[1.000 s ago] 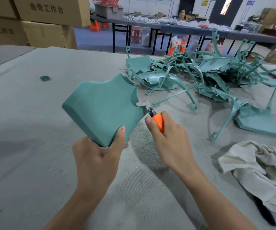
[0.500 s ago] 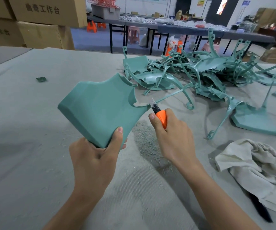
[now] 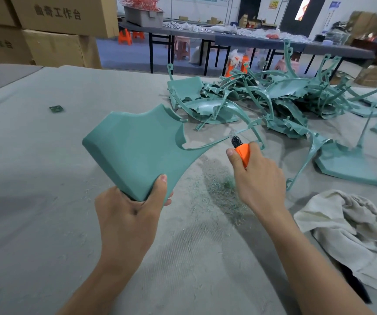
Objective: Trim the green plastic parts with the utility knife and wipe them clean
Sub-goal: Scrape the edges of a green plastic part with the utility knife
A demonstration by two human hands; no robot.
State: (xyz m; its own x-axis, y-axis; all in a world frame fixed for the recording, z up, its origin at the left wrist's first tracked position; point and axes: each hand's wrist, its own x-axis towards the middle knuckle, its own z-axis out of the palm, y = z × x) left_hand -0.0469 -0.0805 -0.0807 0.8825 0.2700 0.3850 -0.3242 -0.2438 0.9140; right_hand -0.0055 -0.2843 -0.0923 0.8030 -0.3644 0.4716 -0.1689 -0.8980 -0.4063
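Note:
My left hand (image 3: pixel 129 215) grips the bottom corner of a flat green plastic part (image 3: pixel 139 147) and holds it up above the table. My right hand (image 3: pixel 254 178) grips an orange utility knife (image 3: pixel 242 150), thumb along its side, blade pointing up and away. The blade tip sits just off the part's thin right point, by a curved notch in its edge. A pile of green plastic parts (image 3: pixel 273 103) with long thin runners lies behind. A crumpled off-white cloth (image 3: pixel 355 233) lies at the right.
Grey felt covers the table (image 3: pixel 35 201). Green shavings (image 3: pixel 221 185) are scattered under my hands. A small green chip (image 3: pixel 56 108) lies at the far left. Cardboard boxes (image 3: pixel 53 30) are stacked at the back left, with long work tables (image 3: pixel 239 39) beyond.
The knife has slid right along the part's edge, from the notch out past the thin right point. My left hand keeps its grip on the part's bottom corner.

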